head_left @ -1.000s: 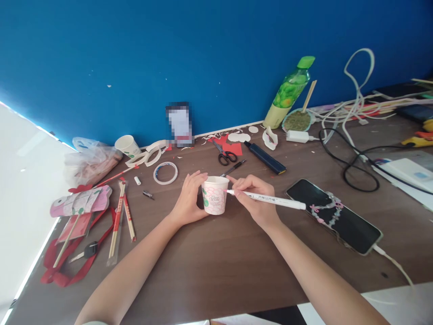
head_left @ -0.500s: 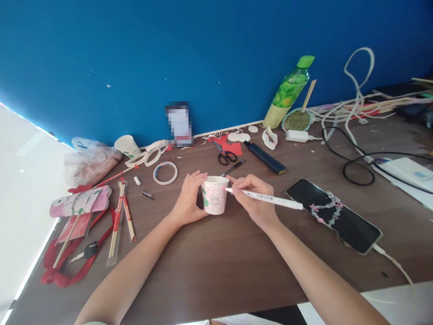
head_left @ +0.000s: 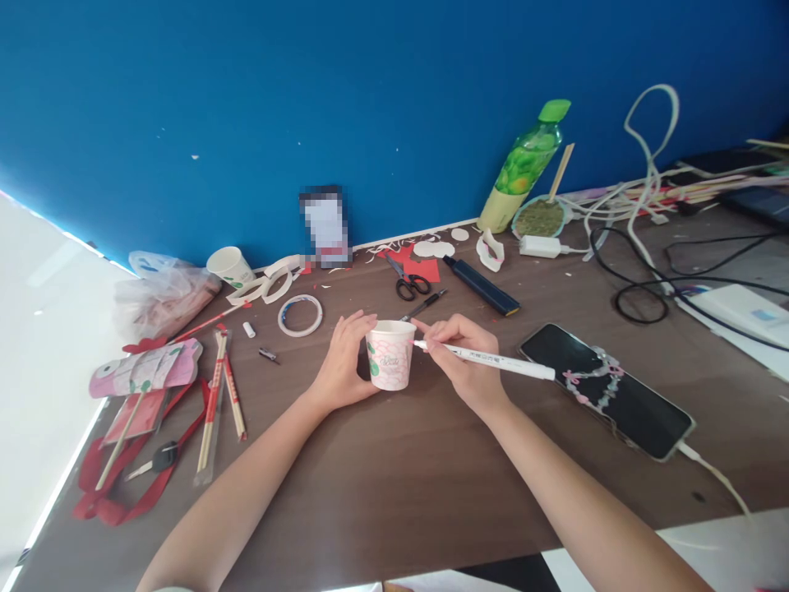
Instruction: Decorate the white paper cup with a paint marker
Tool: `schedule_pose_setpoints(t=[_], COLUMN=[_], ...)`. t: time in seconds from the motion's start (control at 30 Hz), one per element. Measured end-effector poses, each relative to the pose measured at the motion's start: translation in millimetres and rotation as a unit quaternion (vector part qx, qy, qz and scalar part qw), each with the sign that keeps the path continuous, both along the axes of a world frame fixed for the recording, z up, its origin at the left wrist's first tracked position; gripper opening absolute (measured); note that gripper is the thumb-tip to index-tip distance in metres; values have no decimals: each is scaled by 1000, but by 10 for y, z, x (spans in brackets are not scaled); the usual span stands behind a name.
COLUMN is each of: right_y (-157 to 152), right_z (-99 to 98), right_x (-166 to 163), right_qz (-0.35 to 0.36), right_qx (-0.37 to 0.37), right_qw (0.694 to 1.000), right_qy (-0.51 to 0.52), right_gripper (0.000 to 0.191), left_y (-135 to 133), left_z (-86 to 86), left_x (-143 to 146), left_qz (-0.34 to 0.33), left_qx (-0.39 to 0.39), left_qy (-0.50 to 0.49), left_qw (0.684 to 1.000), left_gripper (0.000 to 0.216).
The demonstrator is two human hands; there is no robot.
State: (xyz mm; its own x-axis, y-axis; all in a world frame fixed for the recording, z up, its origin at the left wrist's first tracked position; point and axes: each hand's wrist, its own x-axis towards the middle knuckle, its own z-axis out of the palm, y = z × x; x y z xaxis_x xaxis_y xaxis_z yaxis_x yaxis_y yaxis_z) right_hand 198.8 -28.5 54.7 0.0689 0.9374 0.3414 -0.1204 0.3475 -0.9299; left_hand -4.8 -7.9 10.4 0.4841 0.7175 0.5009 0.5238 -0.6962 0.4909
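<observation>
A white paper cup [head_left: 389, 366] with pink scalloped lines, green spots and printed lettering stands upright on the brown desk. My left hand [head_left: 346, 362] curves round its left side, fingers at the rim and thumb low by the base. In a writing grip, my right hand [head_left: 468, 358] is closed on a white marker [head_left: 505, 363]. Its pink tip is at the cup's right side; whether it touches I cannot tell. My right index finger reaches near the rim. Behind the cup lie a black pen [head_left: 426, 304] and black-handled scissors [head_left: 412, 286].
Right of my hand, a phone [head_left: 641, 419] lies under a beaded strap. Behind stand a green-capped bottle [head_left: 523, 168] and tangled cables [head_left: 647, 288]. At left are a tape roll [head_left: 300, 316], wrapped chopsticks [head_left: 213, 407], a key [head_left: 161, 457], and another paper cup [head_left: 229, 265].
The marker has shifted slightly right relative to the cup. At far right, the black cable has moved and a dark device shows more. My left hand stays at the cup.
</observation>
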Motion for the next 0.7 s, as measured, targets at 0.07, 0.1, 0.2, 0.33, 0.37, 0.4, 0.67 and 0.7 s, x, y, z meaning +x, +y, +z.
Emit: schedule_pose_setpoints(t=[0.07,0.1,0.2,0.33,0.37,0.4,0.67,0.7], right_y=[5,10,29,29,24,17,-33,-40], right_z=[-10,-19,-54,-60,-50,-38,-11,-13], right_x=[10,17,46,78,81,81,23,14], right_qz=[1,3,25,61,68,74,-5,-9], right_qx=[-3,-5,-6,-31,-40,-45,-20,-18], right_qw=[1000,1000,999,993,992,991,1000,1000], right_qy=[-2,0,34,93,99,102,3,-14], right_gripper=[23,24,24,22,22,22,27,27], left_y=[-1,-3,-6,-5,-5,-6,-6,-3], left_z=[2,3,2,-16,-20,-24,-13,-10], left_x=[2,3,2,-11,-13,-14,2,3], left_qz=[-1,-1,0,-5,-6,-6,-8,-9], left_qx=[1,1,-4,-11,-15,-20,2,5], left_qy=[-4,-4,1,16,18,19,-14,-16], left_qw=[1000,1000,1000,1000,1000,1000,1000,1000], left_gripper=[90,90,92,99,102,104,88,88])
